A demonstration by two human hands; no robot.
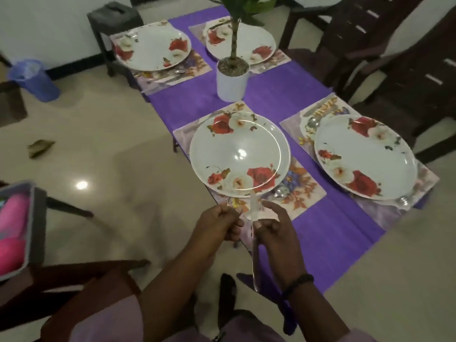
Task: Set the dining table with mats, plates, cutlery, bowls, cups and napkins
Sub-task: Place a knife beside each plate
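Metal knife point(254, 233) is stiff, light and probably slippery; it hangs just short of the near plate point(239, 154), above the mat point(303, 193). Right hand point(274, 228) pinches its middle, left hand point(222, 223) curled beside the blade. Best gripped by the handle.

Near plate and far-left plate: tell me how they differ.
The near plate has both hands just below its rim; the far-left plate has no hand near it. The near plate sits by the table's near end, the far-left plate beyond the plant pot. Both are white, rose-printed, each on a mat.
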